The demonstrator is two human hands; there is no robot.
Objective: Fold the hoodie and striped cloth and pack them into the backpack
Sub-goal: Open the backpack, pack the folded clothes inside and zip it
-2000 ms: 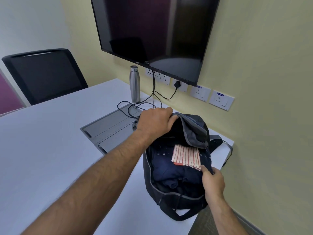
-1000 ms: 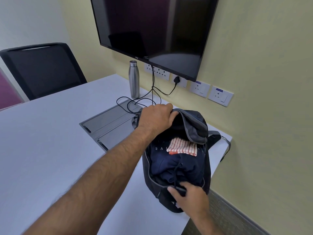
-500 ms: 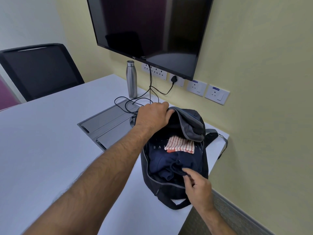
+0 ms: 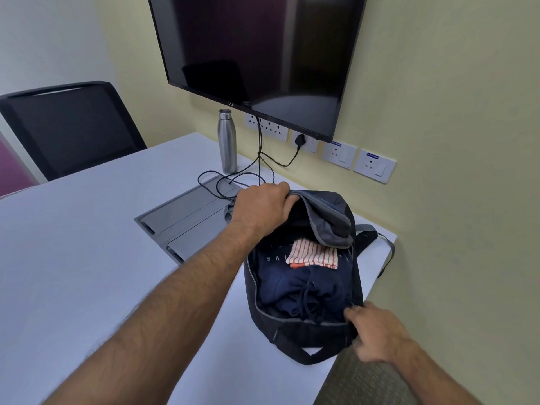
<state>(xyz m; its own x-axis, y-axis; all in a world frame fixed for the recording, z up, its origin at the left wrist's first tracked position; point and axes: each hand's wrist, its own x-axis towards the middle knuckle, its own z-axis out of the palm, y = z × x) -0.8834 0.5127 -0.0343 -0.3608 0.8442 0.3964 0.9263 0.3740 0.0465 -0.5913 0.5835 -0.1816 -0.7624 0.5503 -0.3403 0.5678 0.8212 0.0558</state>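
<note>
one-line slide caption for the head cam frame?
Left hand holds the backpack flap open, right hand at its rim, hoodie and striped cloth packed inside.

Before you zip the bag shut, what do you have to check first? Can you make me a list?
1. Hoodie inside the backpack: ok.
2. Striped cloth lying on top of the hoodie: ok.
3. Hoodie drawstring clear of the zip edge: not ok, it trails toward the near rim.
4. Left hand holding the flap up: ok.
5. Right hand on the zip pull: cannot tell.
</note>
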